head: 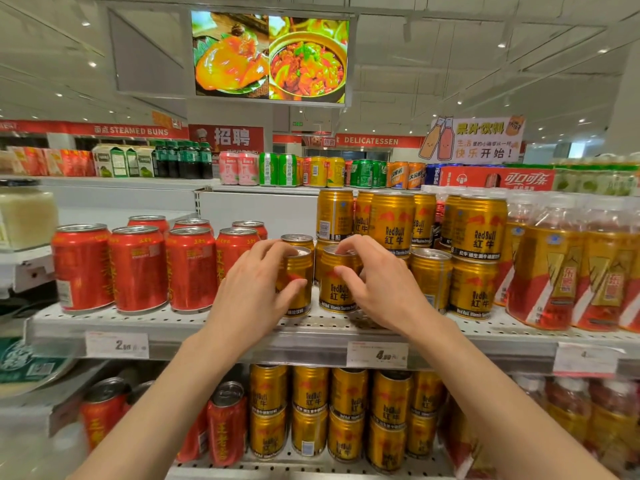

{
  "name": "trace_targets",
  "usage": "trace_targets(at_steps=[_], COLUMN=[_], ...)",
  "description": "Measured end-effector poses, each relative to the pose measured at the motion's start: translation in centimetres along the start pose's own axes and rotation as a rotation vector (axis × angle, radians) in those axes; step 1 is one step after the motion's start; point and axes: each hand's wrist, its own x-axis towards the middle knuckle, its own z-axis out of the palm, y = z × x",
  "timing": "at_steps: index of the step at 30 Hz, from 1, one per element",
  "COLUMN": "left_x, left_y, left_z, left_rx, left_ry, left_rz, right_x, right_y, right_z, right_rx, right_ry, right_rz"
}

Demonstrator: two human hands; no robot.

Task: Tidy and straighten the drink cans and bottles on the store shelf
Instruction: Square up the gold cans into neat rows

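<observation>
Two gold Red Bull cans stand side by side at the front of the white perforated shelf [180, 322]. My left hand [254, 289] wraps around the left gold can [300, 271], thumb across its front. My right hand [377, 282] grips the right gold can [337, 292], fingers over its top rim and thumb on its face. More gold cans [476, 233] are stacked two high just to the right and behind. Several red herbal-tea cans [138, 268] stand in rows to the left.
Orange-labelled drink bottles [550, 271] crowd the shelf's right end. The lower shelf holds gold cans [346, 410] and red cans [227, 424]. Price tags [377, 355] line the shelf edge. A higher shelf behind carries assorted cans and cartons [277, 169].
</observation>
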Motion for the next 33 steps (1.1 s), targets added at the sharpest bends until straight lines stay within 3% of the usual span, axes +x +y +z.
trace_targets(at_steps=[13,23,33], left_x=[-1.5,-2.0,0.4], left_y=[0.1,0.1,0.9], left_z=[1.3,1.9,0.3], left_rx=[-0.267,-0.453,-0.618], left_ry=[-0.12,-0.031,0.054], left_rz=[-0.17,-0.237,-0.279], right_x=[-1.8,-4.1,-4.2], right_y=[0.9,1.1,1.2], right_z=[0.6,1.5,2.1], right_rx=[0.124,0.198,0.086], right_ry=[0.066,0.297,0.186], right_rz=[-0.017,0.066,0.151])
